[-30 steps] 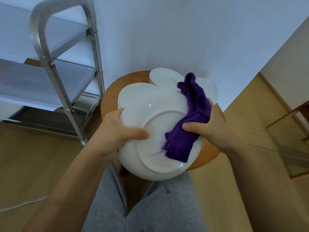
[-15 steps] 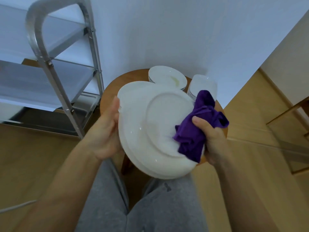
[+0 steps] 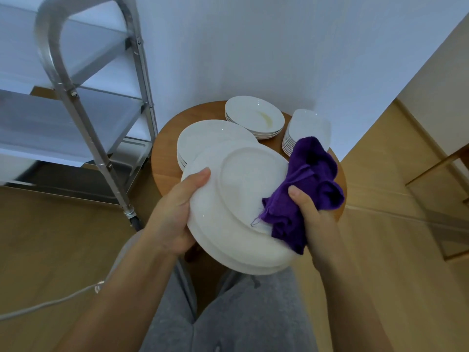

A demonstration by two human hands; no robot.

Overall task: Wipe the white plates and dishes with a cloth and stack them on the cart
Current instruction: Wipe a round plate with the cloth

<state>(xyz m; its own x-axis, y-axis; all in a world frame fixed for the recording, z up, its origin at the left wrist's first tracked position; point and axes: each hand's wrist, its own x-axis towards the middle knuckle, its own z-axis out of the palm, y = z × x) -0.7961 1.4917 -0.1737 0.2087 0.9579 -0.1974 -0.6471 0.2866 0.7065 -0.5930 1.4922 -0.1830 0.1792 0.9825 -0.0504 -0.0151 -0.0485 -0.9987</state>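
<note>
We see both forearms reaching forward above grey-trousered legs. Our left hand (image 3: 175,212) grips a plate's (image 3: 228,224) left rim, thumb on top. Our right hand (image 3: 311,217) pinches a purple cloth (image 3: 304,189) against its right edge.

A home room: wood floor (image 3: 63,250), white wall (image 3: 253,47), small round wooden table (image 3: 167,158), steel cart (image 3: 83,115).

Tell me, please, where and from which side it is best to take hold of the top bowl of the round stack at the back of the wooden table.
Probably pinch the near rim of the top bowl, coming from the front. It lies upright and nested in its stack, so only the rim shows. The square dishes crowd its right side, the plate stack its left-front.
</note>
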